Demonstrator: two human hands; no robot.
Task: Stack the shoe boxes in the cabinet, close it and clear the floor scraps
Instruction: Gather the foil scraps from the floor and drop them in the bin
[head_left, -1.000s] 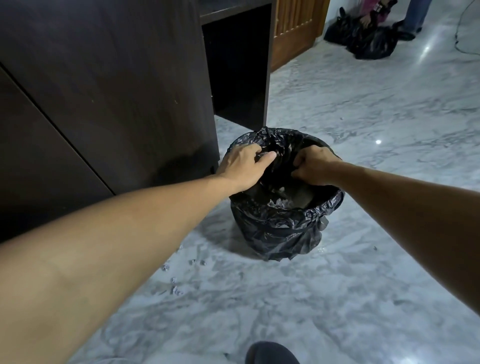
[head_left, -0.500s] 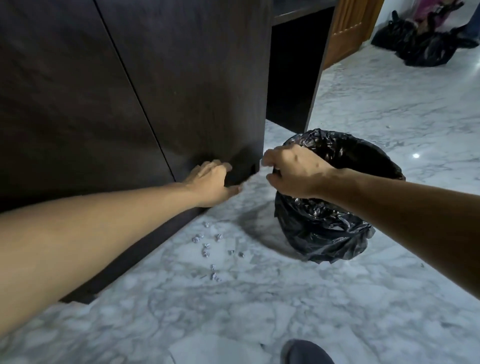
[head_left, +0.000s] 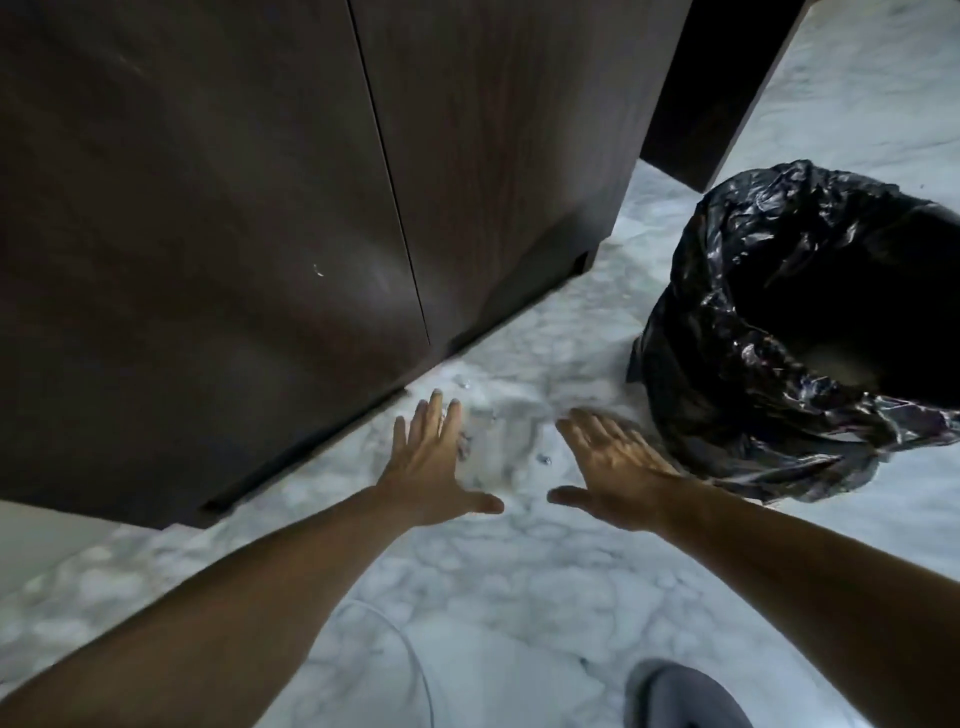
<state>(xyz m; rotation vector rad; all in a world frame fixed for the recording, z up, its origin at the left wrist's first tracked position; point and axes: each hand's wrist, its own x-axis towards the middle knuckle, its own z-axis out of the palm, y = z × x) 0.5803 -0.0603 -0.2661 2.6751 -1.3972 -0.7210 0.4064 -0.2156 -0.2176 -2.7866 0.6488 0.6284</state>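
The dark wooden cabinet fills the upper left, and both its doors are closed. Small crumpled paper scraps lie on the marble floor in front of it, blurred by motion. My left hand is spread flat, fingers straight, low over the floor just left of the scraps. My right hand is spread the same way on their right side. Neither hand holds anything. A bin lined with a black bag stands at the right, close to my right hand.
A dark open gap sits to the right of the cabinet. My grey shoe shows at the bottom edge. Marble floor stretches between me and the cabinet base.
Both hands have left the bin and the cabinet base and dropped to the floor, fingers now spread either side of the scraps. The view has tilted down and closer.
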